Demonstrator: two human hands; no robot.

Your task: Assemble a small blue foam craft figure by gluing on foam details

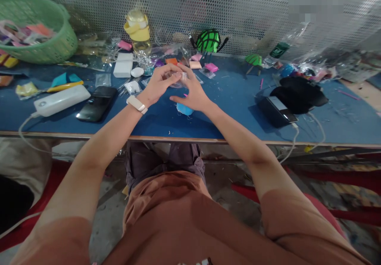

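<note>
See-through plastic piece (177, 80) is up between the two hands, over the middle of the blue tabletop (220, 124); bag or roll, cannot tell. Left hand (158, 84), pale band at the wrist: thumb and fingers drawn together on the plastic. Right hand (194, 92): fingers at the plastic's far side, thumb spread well away; cannot tell whether these fingers grip.

Blue piece (185, 109) lies below the right thumb, towards the front edge, with open blue surface between it and that edge. Widest room: right of the right forearm, as far as black box (273, 112), which sits near the front edge with its cable dropping over. Black pouch (302, 94) just behind it.

Left is tighter: black phone (97, 104) near the front edge, white power bank (62, 100) beside it, lead hanging over. White box (123, 65) stands farther back. Back edge is crowded: green basket (64, 45) at the rear left corner, yellow-topped bottle (138, 33) left of centre, green-and-black item (208, 41) right of it.
</note>
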